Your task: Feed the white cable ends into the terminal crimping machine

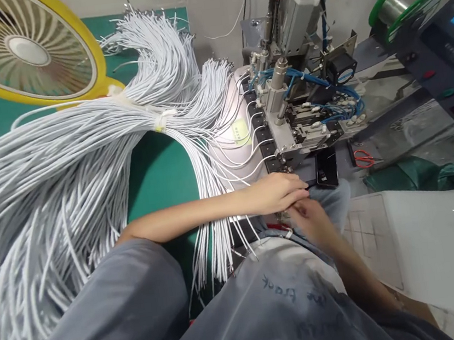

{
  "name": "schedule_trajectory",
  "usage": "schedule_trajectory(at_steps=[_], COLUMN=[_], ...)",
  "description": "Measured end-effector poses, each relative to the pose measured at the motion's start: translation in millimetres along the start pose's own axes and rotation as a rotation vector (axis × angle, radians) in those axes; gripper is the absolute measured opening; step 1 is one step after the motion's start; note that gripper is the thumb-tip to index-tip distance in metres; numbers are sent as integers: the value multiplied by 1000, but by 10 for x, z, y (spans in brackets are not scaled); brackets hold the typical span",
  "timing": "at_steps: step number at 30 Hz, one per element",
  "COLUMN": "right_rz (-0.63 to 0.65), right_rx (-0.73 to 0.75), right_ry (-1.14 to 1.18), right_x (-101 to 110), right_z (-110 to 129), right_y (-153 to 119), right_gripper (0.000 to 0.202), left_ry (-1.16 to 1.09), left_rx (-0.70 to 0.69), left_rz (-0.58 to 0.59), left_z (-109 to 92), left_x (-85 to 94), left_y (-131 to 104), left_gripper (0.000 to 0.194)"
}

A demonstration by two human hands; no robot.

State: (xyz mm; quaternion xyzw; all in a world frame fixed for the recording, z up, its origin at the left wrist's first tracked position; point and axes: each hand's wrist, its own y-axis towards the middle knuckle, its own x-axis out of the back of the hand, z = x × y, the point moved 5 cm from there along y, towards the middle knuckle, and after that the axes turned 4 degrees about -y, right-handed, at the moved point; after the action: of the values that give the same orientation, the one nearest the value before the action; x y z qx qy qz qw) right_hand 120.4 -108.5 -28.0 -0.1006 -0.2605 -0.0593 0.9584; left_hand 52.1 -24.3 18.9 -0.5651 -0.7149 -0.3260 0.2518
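Observation:
My left hand [281,192] reaches across in front of the machine [284,135], its fingers together and meeting my right hand. Beside and just below it, my right hand [306,214] has its fingers curled; what they hold, if anything, is hidden. Large bundles of white cables [61,135] lie on the green table [156,170], bound with a pale tie [162,121]. Several single white cables run to the black row of slots [261,127] along the machine's near edge. Other cable ends [220,248] hang down below my left forearm.
A yellow fan [105,74] stands at the upper left. On the right are a solder wire spool [397,8], a control box [452,68], a phone [327,169] and red-handled scissors [363,158]. A white surface [446,242] lies at the lower right.

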Motion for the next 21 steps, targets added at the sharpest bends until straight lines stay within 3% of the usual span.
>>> schedule_trajectory(at_steps=[5, 10, 15, 21], right_rz=[-280, -419, -510, -553], right_rx=[20, 61, 95, 84], right_ry=[374, 659, 596, 408], right_x=[461, 436, 403, 445], right_z=[-42, -16, 48, 116], right_y=[127, 177, 189, 185], right_gripper=[14, 22, 10, 15], left_ry=[-224, -286, -296, -283], left_rx=[30, 27, -2, -24], left_rz=[-132, -261, -313, -417], left_z=[97, 110, 66, 79], left_x=[62, 188, 216, 225], left_y=[17, 32, 25, 4], left_gripper=[32, 27, 22, 17])
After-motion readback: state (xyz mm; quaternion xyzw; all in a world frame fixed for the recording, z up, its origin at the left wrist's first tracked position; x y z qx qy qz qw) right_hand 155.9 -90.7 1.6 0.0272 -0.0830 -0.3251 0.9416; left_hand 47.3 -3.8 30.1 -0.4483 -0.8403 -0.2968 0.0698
